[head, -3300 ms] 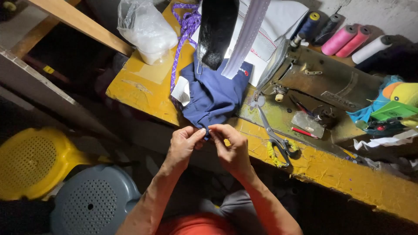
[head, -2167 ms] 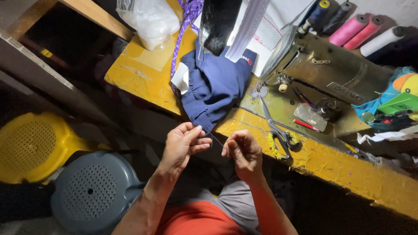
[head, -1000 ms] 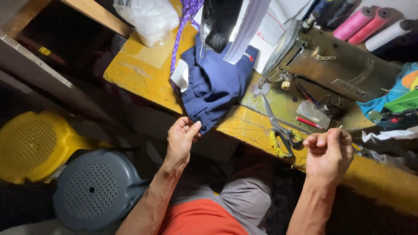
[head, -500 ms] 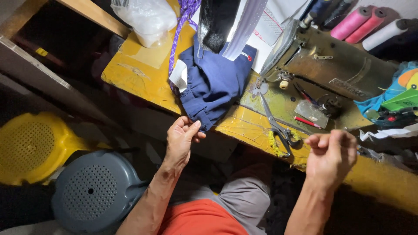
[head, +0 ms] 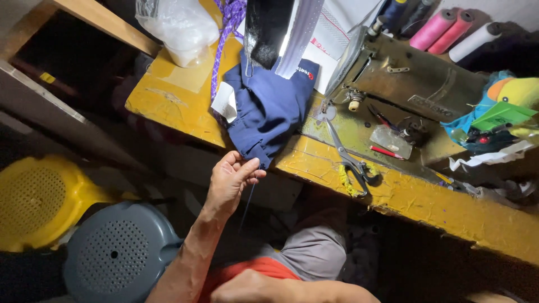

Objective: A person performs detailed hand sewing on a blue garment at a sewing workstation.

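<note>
The fingers (head: 247, 168) of the left hand (head: 230, 182) were curled together, the thumb pressed against the fingertips, and they pinched the lower corner of the navy blue garment (head: 269, 112) at the centre of the frame. A thin dark thread (head: 247, 202) hung down from this pinch, below the hand. The right hand was not visible; only its forearm (head: 281, 289) lay across the bottom of the frame, so I cannot tell how its fingers were.

The garment lay on the yellow worktable (head: 185, 106) and its lower corner hung over the table edge, just where the fingers held it. A small white label (head: 226, 102) was at the left side of the garment. Above it, a purple cord (head: 224, 39) ran toward the top of the frame, next to a clear plastic bag (head: 179, 25) in the upper left.

To the right of the garment, scissors with yellow-wrapped handles (head: 351, 163) lay on the table, near the edge. Behind them stood an old olive-coloured sewing machine (head: 415, 78). Pink and white thread cones (head: 449, 31) lay in the upper right.

In the lower left of the frame, a grey plastic stool (head: 118, 255) stood beside a yellow plastic stool (head: 39, 202), both below the table.
</note>
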